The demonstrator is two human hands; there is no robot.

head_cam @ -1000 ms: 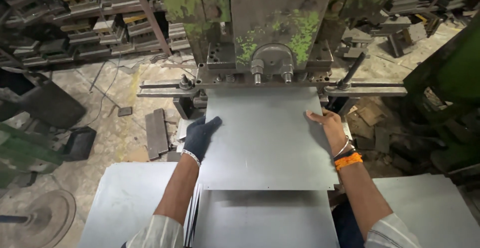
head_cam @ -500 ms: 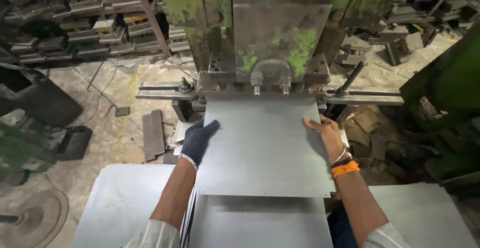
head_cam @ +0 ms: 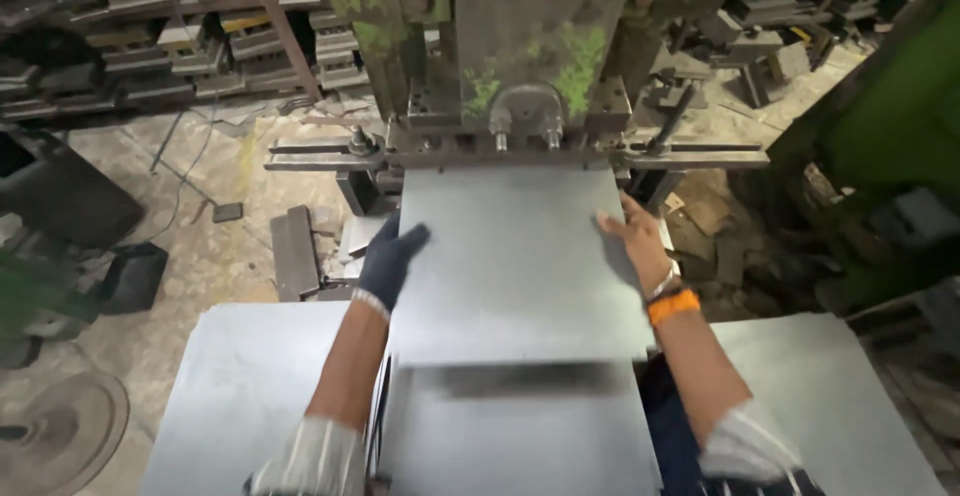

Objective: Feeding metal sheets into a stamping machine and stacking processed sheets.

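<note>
Your gloved left hand [head_cam: 392, 258] lies flat, fingers spread, on the metal sheet's [head_cam: 515, 256] left edge | your bare right hand [head_cam: 636, 241] presses open-palmed on its right edge | sheet's far end sits under the green press [head_cam: 520, 66].

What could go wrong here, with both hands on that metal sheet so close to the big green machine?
The bare right hand rests flat at the metal sheet edge, which could cut it; only the left hand wears a glove. Both hands lie close to the press, where the sheet's far end sits, so fingers might get caught. Scrap on the floor could trip someone.
</note>
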